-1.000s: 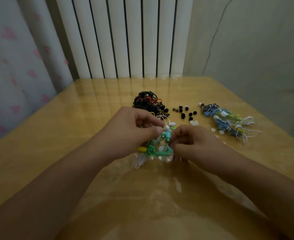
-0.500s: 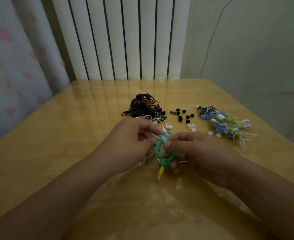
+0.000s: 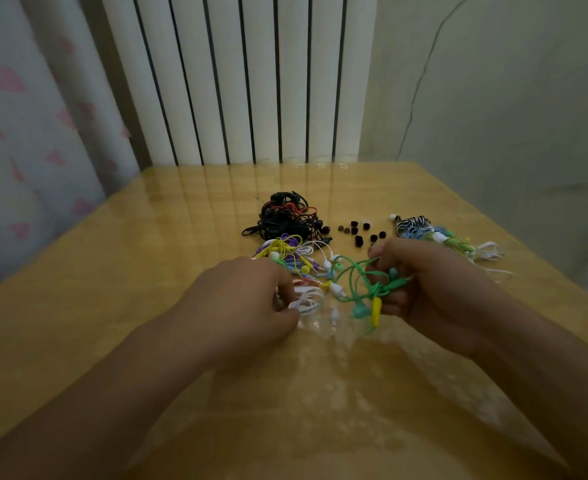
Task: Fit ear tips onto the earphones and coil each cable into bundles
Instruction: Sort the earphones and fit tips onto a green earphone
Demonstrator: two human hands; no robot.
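Observation:
My right hand grips a green earphone cable with a yellow plug hanging below it, lifted just above the table. My left hand has its fingers curled over a white and pink cable at the edge of a tangle of yellow, purple and white earphones. Loose black ear tips lie scattered beyond my hands. A row of coiled bundles, striped, blue, green and white, lies at the right.
A heap of black and red earphone cables sits behind the coloured tangle. The glossy wooden table runs back to a white radiator; a curtain hangs at the left and a wall stands at the right.
My hands have moved apart. The right hand has drawn the green cable to the right and up, and the left hand has shifted left onto the white cable.

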